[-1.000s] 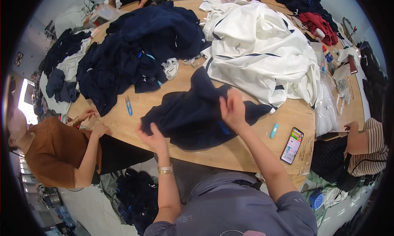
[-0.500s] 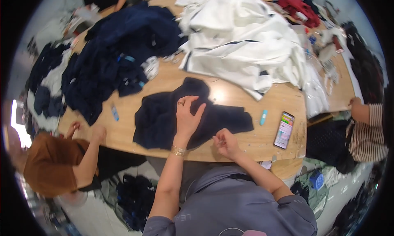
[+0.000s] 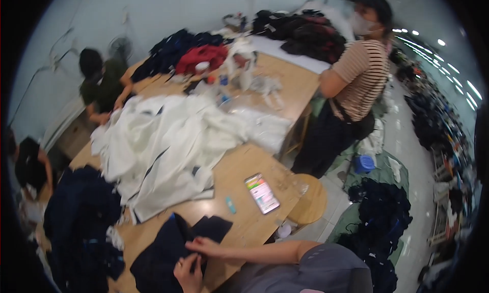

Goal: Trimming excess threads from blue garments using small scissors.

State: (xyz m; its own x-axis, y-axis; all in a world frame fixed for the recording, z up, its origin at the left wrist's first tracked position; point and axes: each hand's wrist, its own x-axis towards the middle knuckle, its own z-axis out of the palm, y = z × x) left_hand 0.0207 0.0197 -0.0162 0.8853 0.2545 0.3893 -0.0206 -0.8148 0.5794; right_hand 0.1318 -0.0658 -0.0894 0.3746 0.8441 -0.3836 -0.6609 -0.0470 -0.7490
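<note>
One navy garment [image 3: 157, 256] beneath left hand [image 3: 189, 274], right hand [image 3: 206, 246] (phone [image 3: 262, 193] nearby).

takes cool, fairly bright light from rows of white ceiling lights [image 3: 442, 69] at upper right, overexposed to plain white. throws pale sheen along the tiled floor [image 3: 417, 155] below. washes the wall [image 3: 168, 13] in flat bluish grey. leaves only soft grey shadows in the folds of the white cloth [image 3: 168, 140]. drops close to black in the navy garment [image 3: 158, 252] and the dark pile [image 3: 84, 227], swallowing most creases. shows the phone [image 3: 262, 193] with a lit screen, colourful but soft. blurs the right hand [image 3: 204, 246] and left hand [image 3: 188, 273], dulling finger detail. bends straight lines toward the rim, then fades into black corners.
</note>
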